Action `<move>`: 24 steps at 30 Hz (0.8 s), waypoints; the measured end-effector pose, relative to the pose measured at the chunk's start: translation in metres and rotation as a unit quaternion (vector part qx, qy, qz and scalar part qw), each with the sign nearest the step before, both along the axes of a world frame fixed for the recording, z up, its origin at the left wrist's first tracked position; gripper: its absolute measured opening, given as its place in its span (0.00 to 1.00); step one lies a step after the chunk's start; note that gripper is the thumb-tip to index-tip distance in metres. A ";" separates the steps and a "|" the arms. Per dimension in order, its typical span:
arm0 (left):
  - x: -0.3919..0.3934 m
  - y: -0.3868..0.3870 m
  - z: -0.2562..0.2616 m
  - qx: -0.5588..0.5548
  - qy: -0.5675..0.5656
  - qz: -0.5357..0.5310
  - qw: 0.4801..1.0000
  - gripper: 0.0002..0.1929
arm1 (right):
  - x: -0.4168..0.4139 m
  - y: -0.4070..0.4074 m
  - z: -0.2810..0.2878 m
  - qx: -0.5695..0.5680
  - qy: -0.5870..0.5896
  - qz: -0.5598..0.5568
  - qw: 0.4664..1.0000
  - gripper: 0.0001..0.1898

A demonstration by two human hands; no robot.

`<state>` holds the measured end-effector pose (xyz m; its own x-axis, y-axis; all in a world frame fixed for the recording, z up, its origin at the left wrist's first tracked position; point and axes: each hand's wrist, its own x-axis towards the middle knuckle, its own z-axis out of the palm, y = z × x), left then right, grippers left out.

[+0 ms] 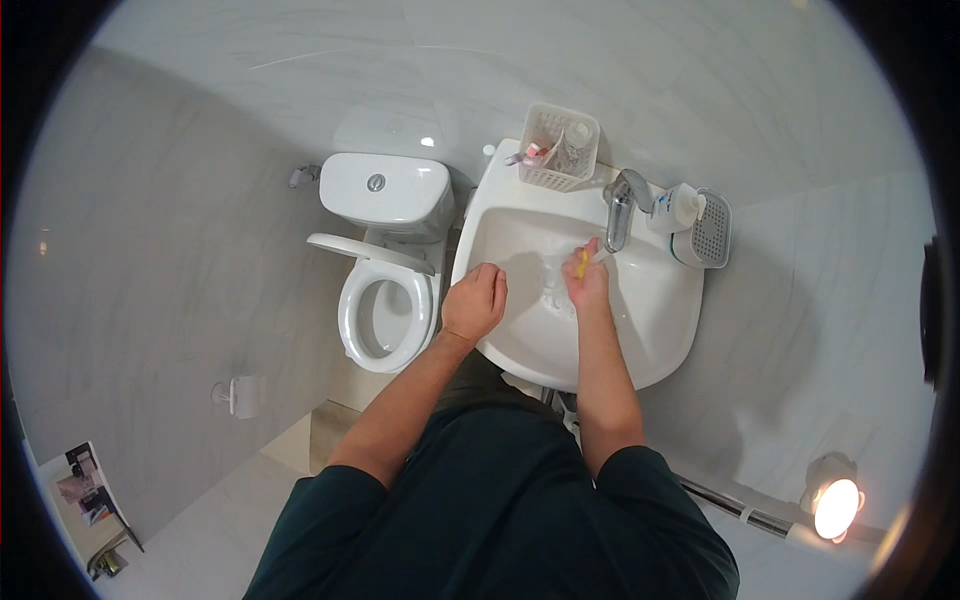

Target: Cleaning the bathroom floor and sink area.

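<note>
Under the spout of a chrome faucet [619,214], my right hand [589,281] grips a small yellow object [583,264]; the fingers cover most of it, so its kind is unclear. A whitish streak, apparently running water, meets that hand from the spout. Bubbly water lies in the white washbasin [517,352] below it. My left hand [474,301] is curled into a fist over the basin's left edge, with nothing visible in it.
On the basin's back ledge stand a white plastic basket [559,180] with toiletries and a pump bottle [671,210]. A grey perforated holder [712,229] sits beside the bottle. Left of the basin is a toilet [386,187] with its lid raised. A lit lamp [835,508] is at lower right.
</note>
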<state>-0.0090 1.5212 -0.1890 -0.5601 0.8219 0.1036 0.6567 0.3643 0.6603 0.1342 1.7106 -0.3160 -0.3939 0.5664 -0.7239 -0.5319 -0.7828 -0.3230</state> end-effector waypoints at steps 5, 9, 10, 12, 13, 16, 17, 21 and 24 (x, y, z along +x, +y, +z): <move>0.000 0.000 0.001 0.002 0.008 0.002 1.000 0.08 | 0.003 0.005 0.008 0.027 0.026 0.017 0.999 0.09; 0.000 0.000 0.001 -0.001 -0.001 -0.003 1.000 0.08 | 0.004 0.009 0.022 0.006 0.072 -0.004 0.997 0.10; 0.000 0.000 0.000 0.004 0.006 0.002 1.000 0.08 | 0.003 0.008 0.026 0.005 0.084 0.002 0.996 0.10; 0.000 0.000 0.000 -0.003 0.000 -0.002 1.000 0.08 | 0.001 0.008 0.033 0.004 0.072 0.000 0.997 0.10; 0.000 0.000 0.000 0.002 0.007 0.003 1.000 0.08 | 0.000 0.007 0.036 -0.001 0.078 0.006 0.997 0.10; 0.000 0.000 -0.001 0.009 0.009 0.002 1.000 0.08 | -0.003 0.006 0.041 0.021 0.116 0.008 0.993 0.10; 0.000 0.000 -0.001 0.002 0.008 0.005 1.000 0.08 | -0.004 0.006 0.042 0.012 0.116 -0.003 0.993 0.10; 0.001 0.000 0.000 -0.004 0.001 0.001 1.000 0.08 | -0.004 0.007 0.040 -0.009 0.107 -0.021 0.994 0.10; 0.001 0.000 0.001 0.001 -0.005 0.001 1.000 0.07 | -0.003 0.008 0.038 -0.007 0.086 -0.008 0.996 0.11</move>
